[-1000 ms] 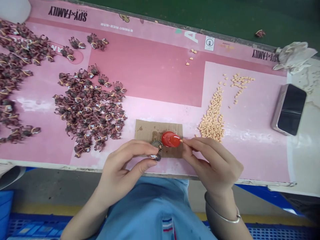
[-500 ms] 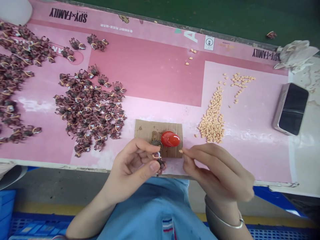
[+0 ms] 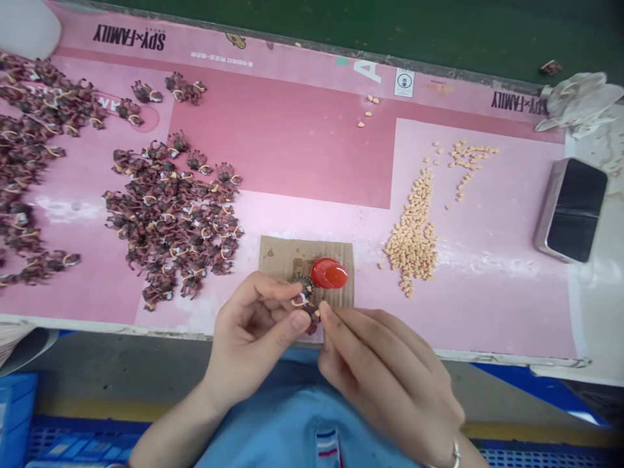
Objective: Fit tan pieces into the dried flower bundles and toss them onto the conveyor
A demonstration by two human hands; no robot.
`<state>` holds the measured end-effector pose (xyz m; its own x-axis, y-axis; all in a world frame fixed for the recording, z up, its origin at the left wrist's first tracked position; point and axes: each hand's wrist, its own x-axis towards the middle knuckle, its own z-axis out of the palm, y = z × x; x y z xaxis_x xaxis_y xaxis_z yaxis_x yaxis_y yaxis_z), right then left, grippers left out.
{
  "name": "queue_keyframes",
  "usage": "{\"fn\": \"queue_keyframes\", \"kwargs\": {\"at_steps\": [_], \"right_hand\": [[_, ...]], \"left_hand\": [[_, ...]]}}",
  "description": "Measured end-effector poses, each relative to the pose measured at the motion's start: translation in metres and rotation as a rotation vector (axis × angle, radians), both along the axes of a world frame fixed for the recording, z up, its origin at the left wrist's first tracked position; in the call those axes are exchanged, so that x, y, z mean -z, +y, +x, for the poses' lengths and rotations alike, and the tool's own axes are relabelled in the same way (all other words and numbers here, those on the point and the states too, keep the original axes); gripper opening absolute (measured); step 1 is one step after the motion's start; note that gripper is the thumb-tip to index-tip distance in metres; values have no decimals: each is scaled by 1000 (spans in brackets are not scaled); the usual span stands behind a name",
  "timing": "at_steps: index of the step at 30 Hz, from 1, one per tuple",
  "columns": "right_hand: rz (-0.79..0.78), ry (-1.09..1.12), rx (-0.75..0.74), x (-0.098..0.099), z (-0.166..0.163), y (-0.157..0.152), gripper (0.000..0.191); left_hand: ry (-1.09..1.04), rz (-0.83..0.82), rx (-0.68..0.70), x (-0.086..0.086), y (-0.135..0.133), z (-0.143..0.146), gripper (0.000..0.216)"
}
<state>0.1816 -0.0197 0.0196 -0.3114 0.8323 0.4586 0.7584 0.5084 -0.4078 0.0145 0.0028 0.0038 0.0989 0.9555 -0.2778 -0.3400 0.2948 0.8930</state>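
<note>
While the left hand point(image 3: 248, 344) pinches a small brown figure point(image 3: 303, 303) narrowly between thumb and forefinger, the right hand point(image 3: 394, 377) brings its close-drawn fingertips to the figure's right side, where a pale beige piece point(image 3: 317, 313) sits in their tight grip, seemingly touching the figure; both are above the near edge of a cardboard square point(image 3: 275, 253), close to the table's front.

Around them, a pink printed sheet point(image 3: 302, 149) covers the table; on it, left of the cardboard, lies a dense heap of similar figures point(image 3: 180, 221), and a second group point(image 3: 24, 140) runs off the left edge of the view; to the right spreads a pile of beige pieces point(image 3: 412, 247), with a looser cluster point(image 3: 470, 156) beyond it and four strays point(image 3: 368, 114) on the darker pink panel; farther right rest a phone-like device point(image 3: 575, 208) and a crumpled clear plastic bag point(image 3: 580, 101); the left fingers and thumb hide part of the held figure.

On the cardboard, a small round cap point(image 3: 306, 284) with a toothed rim is partly covered by the left forefinger, so its contents cannot be told; just beside it is a glossy red object point(image 3: 329, 273), perhaps hollow; a white rounded object point(image 3: 26, 26) is cut off at the top left; below the table, blue crates point(image 3: 14, 409) show only in part, their contents unclear.
</note>
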Motion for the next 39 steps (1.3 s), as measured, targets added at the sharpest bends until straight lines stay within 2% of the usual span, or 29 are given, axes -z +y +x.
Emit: {"fn": "queue_keyframes", "kwargs": {"at_steps": [3, 6, 8, 11, 16, 19, 22, 25, 28, 30, 31, 32, 34, 36, 39], "right_hand": [[16, -65, -36, -1, -1, -2, 23], [4, 71, -83, 7, 5, 4, 24], [-44, 89, -51, 16, 16, 11, 40], [-162, -63, 49, 29, 35, 20, 78], [-262, -193, -5, 39, 48, 31, 93], [-272, -196, -26, 38, 51, 34, 95], [-265, -224, -4, 36, 59, 33, 82], [-224, -239, 4, 34, 71, 29, 70], [-184, -172, 49, 31, 84, 26, 72], [-140, -82, 126, 29, 93, 25, 72], [-119, -34, 168, 28, 97, 24, 71], [-100, 12, 206, 28, 100, 23, 69], [-72, 91, 261, 30, 107, 18, 67], [-59, 152, 299, 35, 114, 12, 65], [-62, 176, 339, 45, 128, -1, 63]], "left_hand": [[59, 72, -65, -2, -1, 2, 16], [202, 180, -86, -2, 3, -6, 15], [300, 212, -106, 1, 6, -16, 16], [393, 191, -145, 10, 5, -33, 19], [410, 68, -89, 18, -3, -38, 24], [401, -1, -115, 15, -5, -23, 31], [431, -46, -119, 11, -3, -13, 32], [521, 112, -7, 1, 12, -17, 19], [696, 411, 90, -20, 56, -27, 17], [906, 562, 217, -33, 106, -28, 21], [1016, 600, 324, -37, 137, -27, 22], [1119, 612, 356, -38, 171, -24, 21], [1277, 608, 301, -32, 240, -15, 24], [1354, 520, 172, -16, 305, -5, 29], [1397, 458, 74, 7, 371, 4, 34]]}}
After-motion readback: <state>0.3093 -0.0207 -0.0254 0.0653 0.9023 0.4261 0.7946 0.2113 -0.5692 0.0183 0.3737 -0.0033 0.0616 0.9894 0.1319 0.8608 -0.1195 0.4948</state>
